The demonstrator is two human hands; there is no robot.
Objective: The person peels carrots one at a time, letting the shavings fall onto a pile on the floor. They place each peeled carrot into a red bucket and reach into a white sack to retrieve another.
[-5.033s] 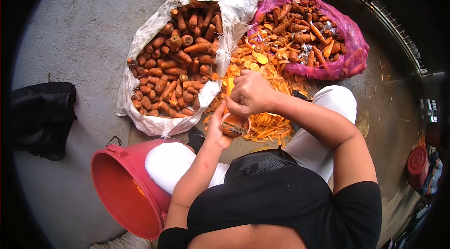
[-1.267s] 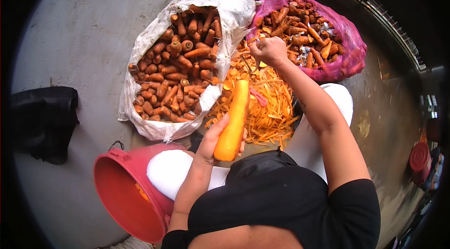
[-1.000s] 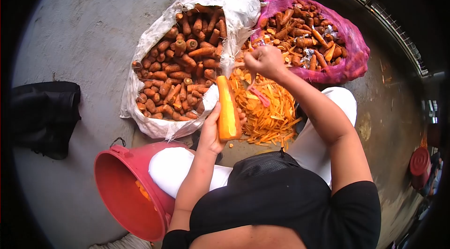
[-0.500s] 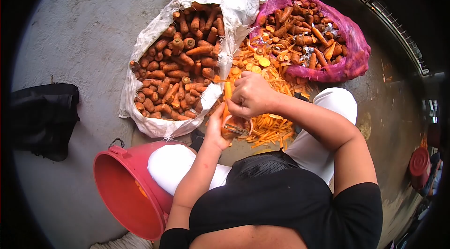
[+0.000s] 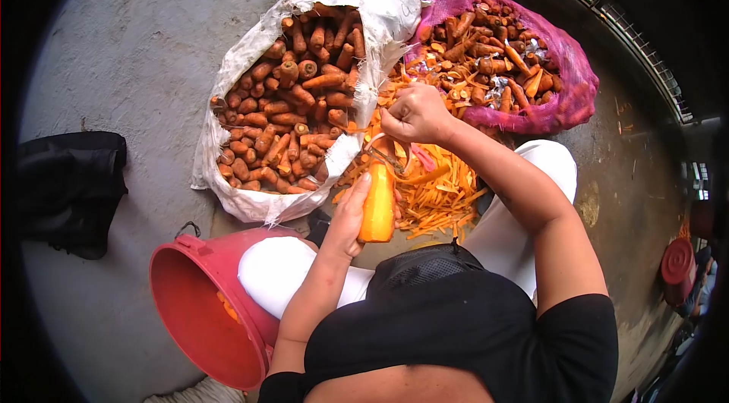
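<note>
My left hand (image 5: 351, 215) is wrapped around a peeled orange carrot (image 5: 377, 207), its thick end toward me. My right hand (image 5: 417, 112) is closed on a peeler (image 5: 389, 159), whose blade lies across the carrot's far end. The peeler's handle is mostly hidden in the fist. Below both hands, a heap of orange carrot peelings (image 5: 440, 202) covers the floor between my knees.
Beyond my left hand lies a white sack (image 5: 287, 211) full of unpeeled carrots (image 5: 285, 99). A pink mesh sack (image 5: 581, 92) holds carrot pieces and scraps. A red bucket (image 5: 254, 270) tips on its side by my left leg, orange pieces inside. Black cloth (image 5: 72, 190) lies far left.
My right hand has moved slightly away from me with the peeler, from the carrot's near end to its far end. The carrot now points more toward me, its peeled side showing.
</note>
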